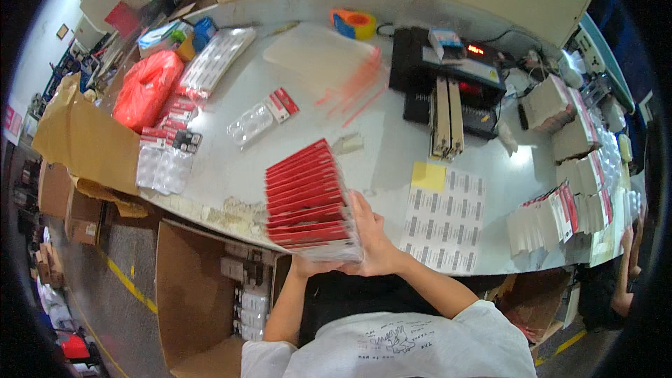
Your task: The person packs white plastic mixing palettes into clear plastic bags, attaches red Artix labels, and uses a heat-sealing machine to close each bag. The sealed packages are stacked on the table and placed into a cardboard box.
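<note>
From the head camera, I am holding a stack of red-fronted blister packs (308, 199) against the near edge of the grey worktable (392, 147). The packs stand on edge in a tight row that runs away from me toward the upper left. My right hand (374, 241) is wrapped around the near right end of the row, fingers closed flat along its side. My left hand (302, 264) sits under the near bottom corner and is mostly hidden by the packs, so I cannot tell how far it is closed, only that it bears against the stack.

Just right of my right hand lies a sheet of barcode labels (444, 220), with a yellow paper slip (428, 176) touching its upper left corner. Beyond that stands a black machine with a red display (455, 73), and a roll of tape in an orange and blue dispenser (353, 23) lies near the back wall. A pile of clear bags with red strips (329, 59) lies in the middle of the table. To the left are loose clear blister trays (162, 168), a red plastic bag (145, 89) and an open cardboard box (203, 294) on the floor below the table edge. Along the right edge, stacks of card inserts (553, 217) are fanned out, and another person's hand (625, 238) shows near them.
</note>
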### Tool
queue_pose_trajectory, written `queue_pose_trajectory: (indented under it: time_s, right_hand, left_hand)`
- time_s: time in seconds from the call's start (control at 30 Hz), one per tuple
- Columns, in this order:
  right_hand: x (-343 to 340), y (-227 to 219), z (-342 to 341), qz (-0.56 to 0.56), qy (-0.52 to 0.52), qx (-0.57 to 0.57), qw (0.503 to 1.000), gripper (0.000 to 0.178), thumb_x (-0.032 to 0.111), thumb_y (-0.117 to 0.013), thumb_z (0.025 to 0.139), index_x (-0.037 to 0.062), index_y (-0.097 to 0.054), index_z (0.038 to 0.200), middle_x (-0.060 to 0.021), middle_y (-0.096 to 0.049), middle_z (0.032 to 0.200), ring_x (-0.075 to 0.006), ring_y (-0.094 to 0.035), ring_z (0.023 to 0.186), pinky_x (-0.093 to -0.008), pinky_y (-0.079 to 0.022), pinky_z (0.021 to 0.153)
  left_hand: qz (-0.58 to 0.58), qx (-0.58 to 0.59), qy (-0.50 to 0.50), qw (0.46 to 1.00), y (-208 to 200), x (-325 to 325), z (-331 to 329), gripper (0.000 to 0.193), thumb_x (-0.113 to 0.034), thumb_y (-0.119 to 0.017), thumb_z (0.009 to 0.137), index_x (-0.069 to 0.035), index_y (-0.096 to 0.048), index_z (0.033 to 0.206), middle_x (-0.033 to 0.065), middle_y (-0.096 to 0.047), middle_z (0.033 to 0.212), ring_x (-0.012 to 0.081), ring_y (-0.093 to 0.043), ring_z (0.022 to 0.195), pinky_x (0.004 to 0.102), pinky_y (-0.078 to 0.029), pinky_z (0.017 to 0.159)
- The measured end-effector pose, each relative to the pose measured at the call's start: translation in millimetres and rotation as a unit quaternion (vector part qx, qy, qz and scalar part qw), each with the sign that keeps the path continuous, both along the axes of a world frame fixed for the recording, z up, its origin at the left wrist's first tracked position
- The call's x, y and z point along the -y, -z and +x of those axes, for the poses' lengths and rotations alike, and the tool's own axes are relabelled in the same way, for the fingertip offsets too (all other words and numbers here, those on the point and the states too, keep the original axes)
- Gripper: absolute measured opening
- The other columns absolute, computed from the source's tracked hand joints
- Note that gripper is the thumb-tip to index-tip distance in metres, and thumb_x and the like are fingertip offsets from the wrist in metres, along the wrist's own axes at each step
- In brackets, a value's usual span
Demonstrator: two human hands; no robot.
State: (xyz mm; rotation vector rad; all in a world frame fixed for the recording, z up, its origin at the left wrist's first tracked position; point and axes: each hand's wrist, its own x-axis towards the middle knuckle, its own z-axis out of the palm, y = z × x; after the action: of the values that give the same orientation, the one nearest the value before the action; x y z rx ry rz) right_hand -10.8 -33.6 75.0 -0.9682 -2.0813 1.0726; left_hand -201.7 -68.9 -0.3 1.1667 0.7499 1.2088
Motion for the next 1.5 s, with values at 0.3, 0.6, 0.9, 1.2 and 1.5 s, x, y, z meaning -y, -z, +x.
queue_pose_trajectory:
  time_s: [0.3,0.6,0.9,1.2,1.5]
  right_hand:
    - [89,-78,-17,0.113,0.072,0.128,0.983,0.084,0.033,-0.079,0.06,0.0092,-0.042,0.132,-0.0217,-0.034,0.137,-0.0341,-0.034,0.128,-0.0464,-0.024,0.087]
    - [101,-65,-19,0.24,0.125,0.013,0.963,0.045,0.027,-0.078,0.065,0.0132,-0.063,0.104,-0.0016,-0.055,0.106,-0.0166,-0.053,0.089,-0.0379,-0.024,0.077]
    - [109,-61,-23,0.269,0.154,0.079,0.948,0.049,0.043,-0.075,0.065,0.0138,-0.064,0.102,-0.0004,-0.057,0.11,-0.0158,-0.05,0.093,-0.0394,-0.022,0.077]
    - [103,-64,-19,0.209,0.111,0.016,0.971,0.064,0.04,-0.08,0.062,0.0057,-0.057,0.111,-0.0023,-0.061,0.109,-0.0188,-0.049,0.09,-0.0387,-0.021,0.076]
    - [98,-76,-9,0.102,0.082,0.082,0.988,0.079,0.051,-0.073,0.068,-0.0011,-0.052,0.123,-0.0048,-0.058,0.101,-0.0188,-0.048,0.086,-0.0392,-0.019,0.072]
  left_hand:
    - [-0.197,0.407,-0.089,0.888,-9,64,48,0.09,-0.033,-0.081,0.064,-0.007,-0.035,0.137,0.0105,-0.051,0.13,0.026,-0.047,0.121,0.0417,-0.034,0.105]
    - [-0.189,0.412,-0.117,0.883,-18,65,43,0.092,-0.032,-0.082,0.063,-0.007,-0.034,0.137,0.0105,-0.05,0.13,0.0257,-0.046,0.121,0.0413,-0.034,0.105]
    - [-0.201,0.398,-0.131,0.885,-16,78,36,0.094,-0.031,-0.082,0.062,-0.007,-0.033,0.138,0.0105,-0.049,0.131,0.0254,-0.046,0.121,0.0409,-0.034,0.105]
    - [-0.209,0.388,-0.13,0.888,-16,80,33,0.096,-0.03,-0.083,0.06,-0.006,-0.032,0.138,0.0105,-0.049,0.131,0.0251,-0.046,0.121,0.0406,-0.034,0.104]
    - [-0.215,0.383,-0.128,0.889,-15,80,35,0.098,-0.028,-0.083,0.059,-0.006,-0.031,0.139,0.0105,-0.048,0.131,0.0248,-0.045,0.121,0.0402,-0.034,0.104]
